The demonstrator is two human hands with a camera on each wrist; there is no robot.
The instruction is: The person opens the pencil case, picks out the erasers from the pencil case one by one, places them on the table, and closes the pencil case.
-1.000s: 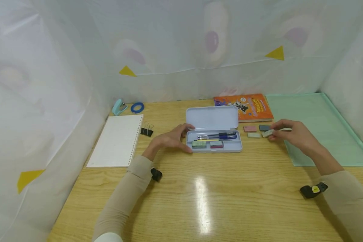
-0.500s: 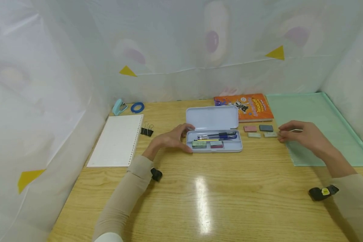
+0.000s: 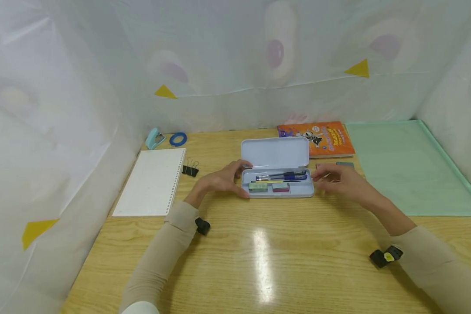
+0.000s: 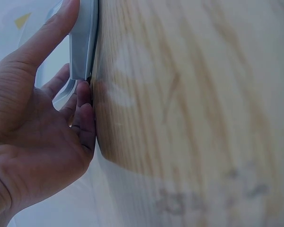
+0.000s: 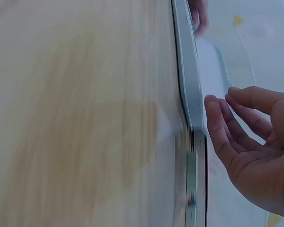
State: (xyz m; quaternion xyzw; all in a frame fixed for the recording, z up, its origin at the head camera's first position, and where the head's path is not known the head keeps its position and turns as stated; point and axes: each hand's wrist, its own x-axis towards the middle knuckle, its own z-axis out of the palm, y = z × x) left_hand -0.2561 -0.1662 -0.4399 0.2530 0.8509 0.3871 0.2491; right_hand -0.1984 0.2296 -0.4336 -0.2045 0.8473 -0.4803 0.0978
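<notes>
I am looking down at the open pencil case (image 3: 277, 183) sitting in the middle of the tabletop (image 3: 259, 253), its lid (image 3: 275, 152) standing back and its tray facing me. My left hand (image 3: 221, 181) is bracing the left end of the case, thumb over the top corner and fingers curling round the near corner, which the left wrist view (image 4: 42, 118) confirms with the thumb lying along the case edge. My right hand (image 3: 339, 182) is hovering just beside the right end of the case with its fingers loosely spread and nothing in its grip; in the right wrist view (image 5: 255, 142) the fingertips are near the case wall, though I cannot tell whether they are touching it. Inside the tray, the pens (image 3: 282, 176) are lying along the far side, and two erasers, a green eraser (image 3: 257, 187) and a pink eraser (image 3: 280, 187), are lying side by side along the near side. Just past my right hand, a dark eraser (image 3: 344, 165) is peeking out on the tabletop, with the edge of another beside it; my hand is hiding whatever else is lying there. Judging from this, I am reading the packing as partly done: pens and two erasers are in, some erasers are waiting outside, and the lid is not yet closed.
</notes>
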